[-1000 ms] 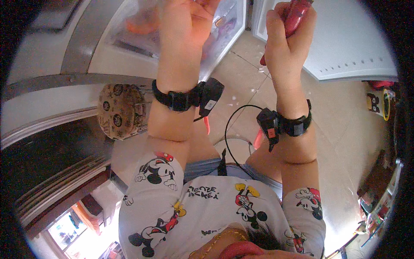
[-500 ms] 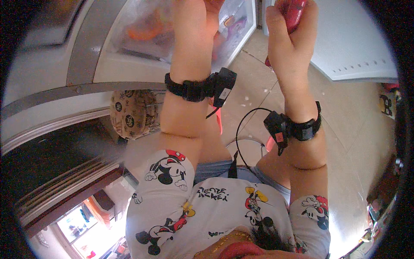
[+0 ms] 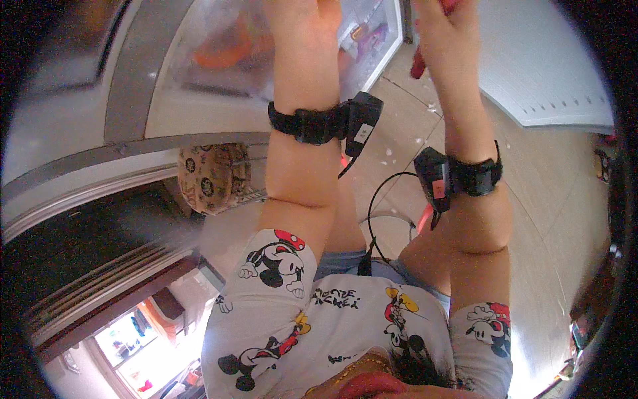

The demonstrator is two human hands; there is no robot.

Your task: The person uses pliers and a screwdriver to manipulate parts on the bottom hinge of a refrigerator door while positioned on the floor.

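Note:
My right hand (image 3: 450,30) is near the top edge, closed around a red thing (image 3: 418,64). Parts of it show above and below the grip; its kind is cut off from view. Left of it, my left hand (image 3: 302,20) reaches up to the frosty freezer compartment (image 3: 174,86). Its fingers run past the top edge, so what they touch is hidden. Behind cloudy frost or plastic in the compartment an orange item (image 3: 222,53) shows dimly, with a purple item (image 3: 372,41) farther right.
A white door (image 3: 545,80) hangs open at the right. White bits (image 3: 432,108) lie scattered on the tiled floor (image 3: 538,199). A patterned brown stool cushion (image 3: 209,176) stands left of my arm. A black cable (image 3: 372,206) loops between my wrist bands.
Both hands have moved farther up, so less of each shows. My left arm has also shifted right. The red thing stays in my right hand, now mostly out of view.

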